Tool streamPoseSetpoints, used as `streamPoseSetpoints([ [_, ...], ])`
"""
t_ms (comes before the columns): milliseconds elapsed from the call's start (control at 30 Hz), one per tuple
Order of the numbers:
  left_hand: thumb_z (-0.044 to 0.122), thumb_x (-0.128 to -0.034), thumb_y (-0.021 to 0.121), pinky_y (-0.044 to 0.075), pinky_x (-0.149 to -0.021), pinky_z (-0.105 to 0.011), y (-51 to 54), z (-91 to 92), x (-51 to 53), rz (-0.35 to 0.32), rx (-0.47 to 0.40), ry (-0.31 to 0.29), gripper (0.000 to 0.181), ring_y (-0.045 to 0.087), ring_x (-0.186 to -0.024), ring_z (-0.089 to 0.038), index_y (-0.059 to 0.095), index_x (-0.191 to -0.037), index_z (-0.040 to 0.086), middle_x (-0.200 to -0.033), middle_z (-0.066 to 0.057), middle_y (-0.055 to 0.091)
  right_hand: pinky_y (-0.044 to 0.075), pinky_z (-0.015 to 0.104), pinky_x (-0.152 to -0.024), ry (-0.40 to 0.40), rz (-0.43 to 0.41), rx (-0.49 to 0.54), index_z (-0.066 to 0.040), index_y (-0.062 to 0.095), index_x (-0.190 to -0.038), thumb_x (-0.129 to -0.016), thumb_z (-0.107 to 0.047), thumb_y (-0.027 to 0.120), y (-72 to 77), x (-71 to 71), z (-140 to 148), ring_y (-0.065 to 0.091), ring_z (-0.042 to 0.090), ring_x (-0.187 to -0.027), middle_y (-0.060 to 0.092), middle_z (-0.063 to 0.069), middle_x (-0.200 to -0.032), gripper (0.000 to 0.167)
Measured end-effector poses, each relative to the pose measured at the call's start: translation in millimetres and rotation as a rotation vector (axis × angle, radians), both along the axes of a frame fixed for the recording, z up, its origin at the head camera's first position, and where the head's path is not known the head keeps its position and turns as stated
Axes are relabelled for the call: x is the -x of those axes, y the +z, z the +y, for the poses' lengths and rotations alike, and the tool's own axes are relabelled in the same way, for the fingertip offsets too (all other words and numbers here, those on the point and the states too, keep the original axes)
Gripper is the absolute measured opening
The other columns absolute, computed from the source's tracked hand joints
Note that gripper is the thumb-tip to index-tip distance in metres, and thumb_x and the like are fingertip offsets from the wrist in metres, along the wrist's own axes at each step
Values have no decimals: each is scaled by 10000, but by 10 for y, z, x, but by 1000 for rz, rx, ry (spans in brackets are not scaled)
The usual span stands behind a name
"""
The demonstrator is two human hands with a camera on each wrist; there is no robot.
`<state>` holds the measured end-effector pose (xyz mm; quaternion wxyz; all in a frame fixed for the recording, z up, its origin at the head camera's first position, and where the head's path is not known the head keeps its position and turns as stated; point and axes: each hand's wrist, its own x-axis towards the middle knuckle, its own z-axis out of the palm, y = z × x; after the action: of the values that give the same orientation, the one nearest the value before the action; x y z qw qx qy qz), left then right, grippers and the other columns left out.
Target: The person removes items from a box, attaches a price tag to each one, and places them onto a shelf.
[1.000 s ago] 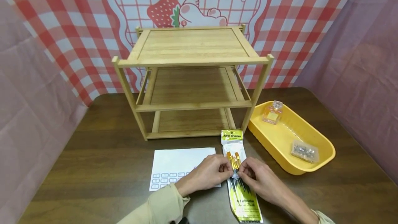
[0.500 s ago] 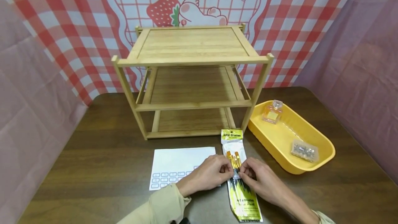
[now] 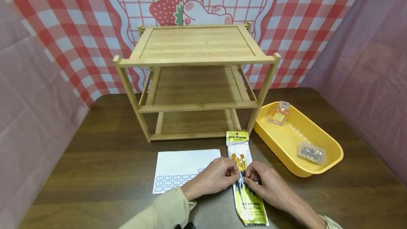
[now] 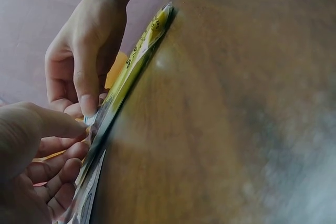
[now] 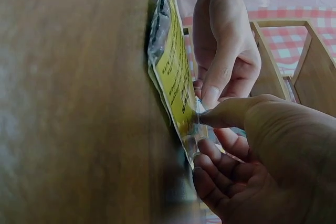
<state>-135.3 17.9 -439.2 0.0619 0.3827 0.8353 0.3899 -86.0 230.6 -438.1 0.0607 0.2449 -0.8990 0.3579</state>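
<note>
A packet of artist brushes (image 3: 252,213), yellow-green and clear, lies flat on the table below the rack. My left hand (image 3: 213,176) and right hand (image 3: 269,186) meet over its middle, one from each side. Between their thumbs and fingers is a small pale label (image 3: 241,179) on the packet, pinched from both sides. In the left wrist view the label (image 4: 90,120) shows at the two thumb tips, against the packet (image 4: 126,80). Curled fingers of my right hand (image 5: 273,156) rest beside the packet (image 5: 176,77) in the right wrist view.
Behind stands a three-tier wooden rack (image 3: 197,107). A white sheet with printed blue boxes (image 3: 184,162) lies partly under my left hand. At the right, a yellow tray (image 3: 276,146) holds a perfume bottle (image 3: 279,114) and a clear box of small pieces (image 3: 312,153).
The head view has tilted slightly, shifting the scene a little. Both hands keep their places at the packet, with only slight finger movement.
</note>
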Motion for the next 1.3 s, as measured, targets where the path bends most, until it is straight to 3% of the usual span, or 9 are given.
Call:
streamPoseSetpoints([
  [233, 88, -905, 784, 457, -720, -128, 6, 20, -10, -43, 21, 8, 107, 520, -740, 10, 699, -858, 134, -769, 147, 569, 504, 230, -600, -12, -17, -15, -183, 598, -888, -850, 2, 792, 9, 0, -2, 521, 8, -729, 536, -145, -804, 271],
  [1300, 82, -885, 783, 449, -746, -136, 14, 16, -28, 19, 44, 6, 84, 518, -771, -6, 714, -886, 129, -795, 122, 597, 456, 241, -603, -46, -68, -71, -169, 596, -919, -818, 22, 763, 58, 3, -3, 480, 38, -719, 503, -130, -782, 273],
])
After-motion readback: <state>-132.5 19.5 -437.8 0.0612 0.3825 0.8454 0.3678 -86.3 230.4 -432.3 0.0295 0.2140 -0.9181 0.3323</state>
